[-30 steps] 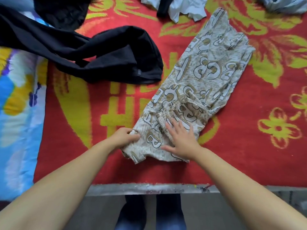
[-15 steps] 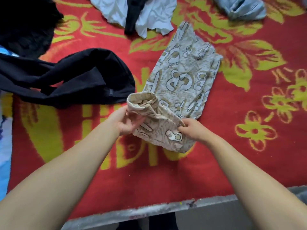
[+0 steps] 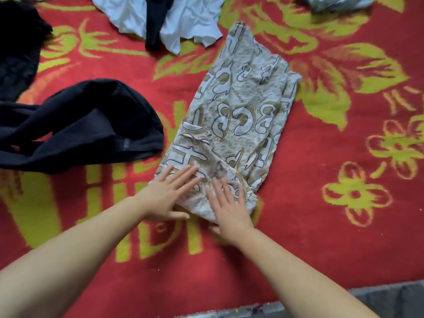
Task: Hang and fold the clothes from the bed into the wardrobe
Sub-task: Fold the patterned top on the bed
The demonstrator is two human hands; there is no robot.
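A beige printed garment [image 3: 238, 125] is laid lengthwise on the red blanket [image 3: 321, 226] of the bed, its near end turned over into a first fold. It serves as the landmark here. On that folded near end the left hand [image 3: 165, 196] and the right hand [image 3: 229, 210] are both laid flat, fingers straight and slightly spread, nothing gripped; the fold is only pressed down. The hands lie side by side, close but not touching.

Just left of the garment a black garment [image 3: 87, 129] is heaped, its edge near but apparently not overlapping. Beyond the garment's far end a pale blue and black bundle [image 3: 174, 21] is spread, and farther right of that end a grey-blue piece [image 3: 339, 3] is seen at the frame's edge. No wardrobe is in view.

The step in hand is judged to be the flattening of the first fold. It would be done well if the palms were swept outward from the middle toward the side edges, so that trapped creases are pushed out rather than pressed in. The bunching at the right corner of the fold should be smoothed before the next fold is taken. The side edges should be kept aligned, since thin, limp cloth like this is likely to skew when lifted. Most of the pile appears yet to be dealt with.
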